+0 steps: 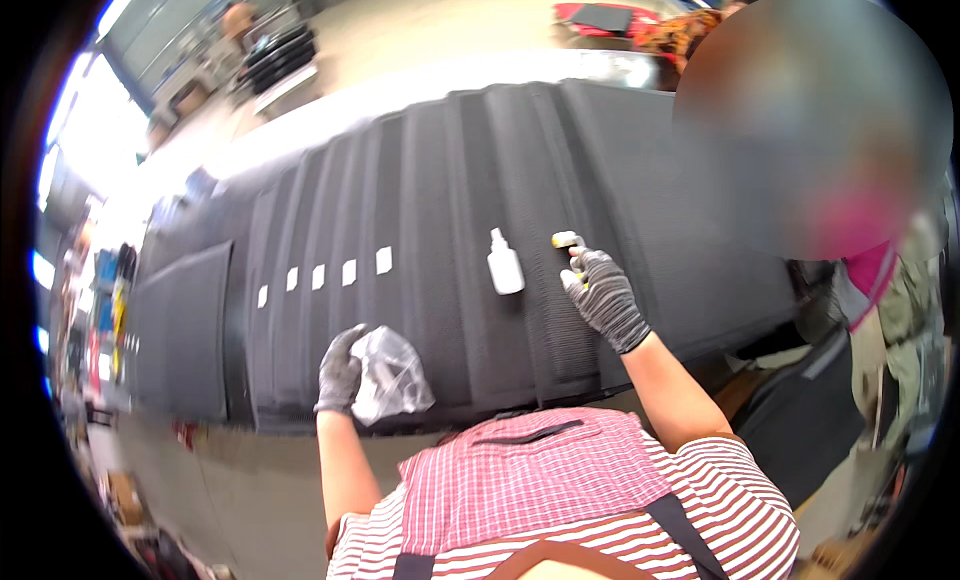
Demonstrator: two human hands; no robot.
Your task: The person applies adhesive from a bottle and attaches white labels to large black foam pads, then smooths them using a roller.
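My left hand [340, 372], in a grey knit glove, grips the edge of a clear plastic bag [395, 380] with white pieces inside. My right hand [607, 298], in a striped grey glove, reaches over the black ribbed sheet [430, 190]. Its fingers are parted, and the fingertips are at a small white and yellow object [566, 239] whose kind I cannot make out. Between my hands a white squeeze bottle with a narrow nozzle [506, 267] lies on the sheet. A row of several small white rectangular pieces [349, 272] sits on the ribs to the left.
A separate black panel [185, 335] lies at the table's left end. To the right is a person in a pink garment [868, 280], partly blurred. Black material [805, 420] hangs below the table's right side. A stack of black items [280, 58] stands at the far left.
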